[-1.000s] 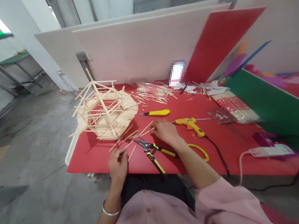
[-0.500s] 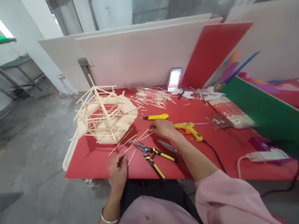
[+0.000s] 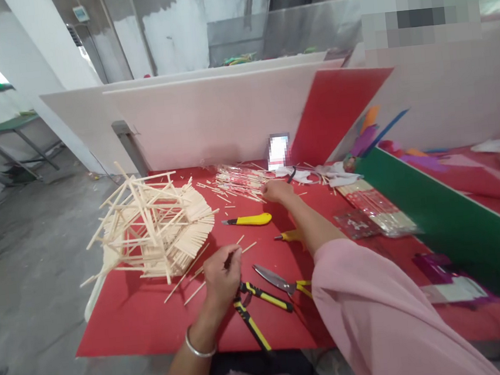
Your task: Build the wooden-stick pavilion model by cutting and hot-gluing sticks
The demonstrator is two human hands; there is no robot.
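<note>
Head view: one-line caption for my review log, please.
Right hand reaches into loose sticks; left hand rests by pliers beside stick model.

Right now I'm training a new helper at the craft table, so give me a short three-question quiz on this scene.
1. True or false: the right hand is at the pile of loose sticks at the back of the red table.
2. Which tool lies nearest the left hand?
A. black-and-yellow snips
B. yellow utility knife
C. glue gun
3. Fill in: the stick model stands on the table's ______ side, as the person sees it.

Key: 1 true; 2 A; 3 left.
</note>
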